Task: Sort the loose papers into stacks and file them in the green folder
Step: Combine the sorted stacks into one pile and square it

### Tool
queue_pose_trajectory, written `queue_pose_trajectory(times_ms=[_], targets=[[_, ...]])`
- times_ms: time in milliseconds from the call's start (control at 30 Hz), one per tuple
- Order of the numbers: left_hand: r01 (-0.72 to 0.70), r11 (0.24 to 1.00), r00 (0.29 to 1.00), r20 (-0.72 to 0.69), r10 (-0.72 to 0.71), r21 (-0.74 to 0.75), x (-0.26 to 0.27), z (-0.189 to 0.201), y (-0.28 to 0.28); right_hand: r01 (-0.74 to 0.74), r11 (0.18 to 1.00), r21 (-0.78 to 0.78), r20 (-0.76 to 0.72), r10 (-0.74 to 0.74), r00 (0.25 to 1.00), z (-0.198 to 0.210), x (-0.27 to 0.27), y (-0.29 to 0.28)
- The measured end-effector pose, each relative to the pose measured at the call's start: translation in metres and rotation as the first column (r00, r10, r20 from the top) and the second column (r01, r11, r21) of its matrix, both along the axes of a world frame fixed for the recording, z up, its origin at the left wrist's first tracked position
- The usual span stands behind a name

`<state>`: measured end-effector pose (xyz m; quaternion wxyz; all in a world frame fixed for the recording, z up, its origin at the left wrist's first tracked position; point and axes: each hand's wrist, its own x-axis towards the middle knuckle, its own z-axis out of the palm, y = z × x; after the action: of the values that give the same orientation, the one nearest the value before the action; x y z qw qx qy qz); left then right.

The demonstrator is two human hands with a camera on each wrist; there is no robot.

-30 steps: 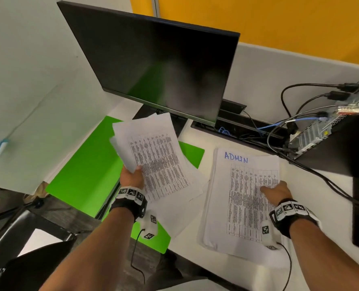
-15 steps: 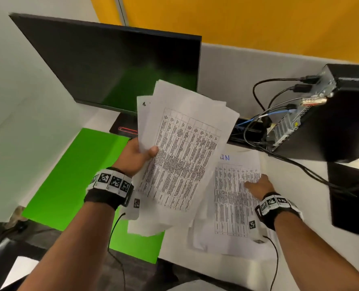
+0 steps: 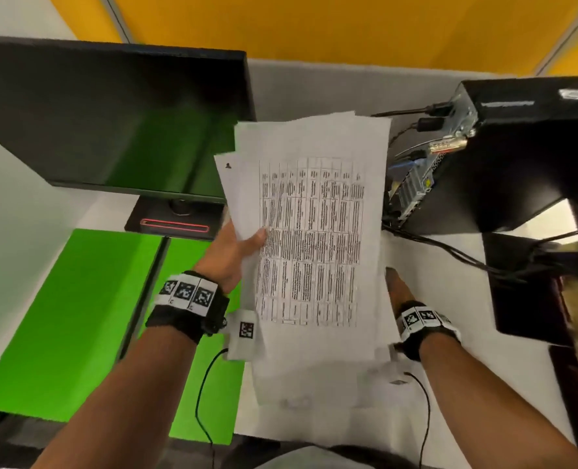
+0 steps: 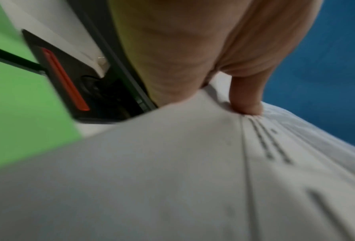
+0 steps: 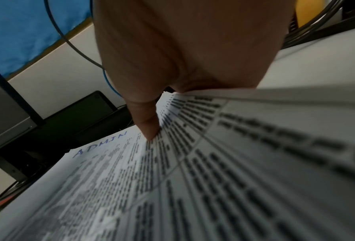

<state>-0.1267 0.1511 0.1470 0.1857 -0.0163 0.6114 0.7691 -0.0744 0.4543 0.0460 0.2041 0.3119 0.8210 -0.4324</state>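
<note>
My left hand (image 3: 243, 245) grips a loose sheaf of printed papers (image 3: 311, 238) by its left edge and holds it up in the air, thumb (image 4: 246, 99) on the top sheet. This sheaf hangs over a second stack headed ADMIN (image 5: 102, 146), which lies on the desk and is mostly hidden in the head view. My right hand (image 3: 397, 289) holds that stack at its right edge, thumb (image 5: 149, 128) on top, the other fingers hidden under the paper. The green folder (image 3: 77, 316) lies open on the desk at the left.
A black monitor (image 3: 111, 113) stands behind the folder, its base (image 3: 176, 225) marked with a red stripe. A black computer case (image 3: 517, 157) with several cables (image 3: 450, 252) stands at the right. The white desk (image 3: 483, 350) runs under both arms.
My left hand has lifted the sheaf off the folder side and carried it right, so that it covers the ADMIN stack. My right hand has stayed on that stack.
</note>
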Motion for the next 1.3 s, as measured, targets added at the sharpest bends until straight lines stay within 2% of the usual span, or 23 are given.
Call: queue_pose_trajectory(times_ms=[67,100,167,200,233,400,467,567,633,700,767,900,967,1033,1100,1200,1300], targets=[[-0.047,0.980,0.999,0.007,0.049,-0.193,0.003,-0.030,0.002,-0.005,1.000,-0.018,-0.023,0.005,1.000,0.001,0.001,0.002],[-0.058,0.940,0.998,0.000,0.061,-0.335,0.005,-0.046,0.003,-0.032,0.999,-0.034,-0.034,0.031,0.999,-0.001,0.002,0.003],[-0.048,0.804,0.998,0.004,0.063,-0.593,0.009,-0.076,0.003,-0.086,0.994,-0.064,-0.059,0.082,0.995,-0.009,0.003,0.006],[-0.033,0.753,0.998,0.019,0.060,-0.657,0.011,-0.089,0.004,-0.092,0.993,-0.071,-0.064,0.087,0.994,-0.010,0.004,0.008],[-0.019,0.736,0.998,0.036,0.060,-0.677,0.015,-0.097,0.007,-0.085,0.992,-0.097,-0.062,0.080,0.995,-0.011,0.005,0.009],[0.063,0.783,0.989,0.142,0.032,-0.618,0.025,-0.105,0.035,-0.065,0.984,-0.169,-0.107,0.047,0.993,-0.004,0.009,0.008],[0.020,0.843,0.989,0.136,0.063,-0.538,0.022,-0.104,0.042,-0.044,0.980,-0.192,-0.142,0.016,0.990,0.001,0.008,0.007],[-0.109,0.913,0.968,0.167,0.187,-0.392,0.013,-0.099,0.053,-0.090,0.974,-0.207,-0.184,0.051,0.982,0.002,0.009,0.006],[-0.048,0.928,0.975,0.186,0.124,-0.369,0.012,-0.102,0.061,-0.097,0.968,-0.231,-0.178,0.056,0.982,-0.002,0.011,0.005],[0.102,0.893,0.987,0.160,-0.034,-0.438,0.016,-0.112,0.066,-0.110,0.970,-0.215,-0.164,0.075,0.984,-0.008,0.013,0.005],[0.148,0.858,0.987,0.131,-0.095,-0.491,0.019,-0.119,0.067,-0.143,0.973,-0.180,-0.151,0.116,0.982,-0.012,0.013,0.007],[0.034,0.931,0.985,0.168,0.030,-0.364,0.000,-0.119,0.070,-0.168,0.968,-0.185,-0.130,0.145,0.981,-0.019,0.012,0.013],[-0.001,0.884,0.996,0.079,0.043,-0.468,-0.019,-0.120,0.073,-0.160,0.966,-0.203,-0.136,0.134,0.982,-0.020,0.012,0.014],[-0.064,0.781,0.997,-0.079,0.019,-0.621,-0.039,-0.122,0.075,-0.135,0.962,-0.236,-0.145,0.103,0.984,-0.020,0.013,0.014],[-0.092,0.733,0.989,-0.150,-0.015,-0.674,-0.055,-0.122,0.080,-0.122,0.958,-0.259,-0.150,0.085,0.985,-0.021,0.015,0.014],[-0.054,0.702,0.992,-0.120,-0.044,-0.710,-0.067,-0.123,0.088,-0.127,0.945,-0.302,-0.156,0.082,0.984,-0.020,0.018,0.016],[-0.060,0.749,0.996,-0.084,0.006,-0.660,-0.066,-0.130,0.091,-0.118,0.934,-0.338,-0.189,0.055,0.980,-0.018,0.020,0.016]])
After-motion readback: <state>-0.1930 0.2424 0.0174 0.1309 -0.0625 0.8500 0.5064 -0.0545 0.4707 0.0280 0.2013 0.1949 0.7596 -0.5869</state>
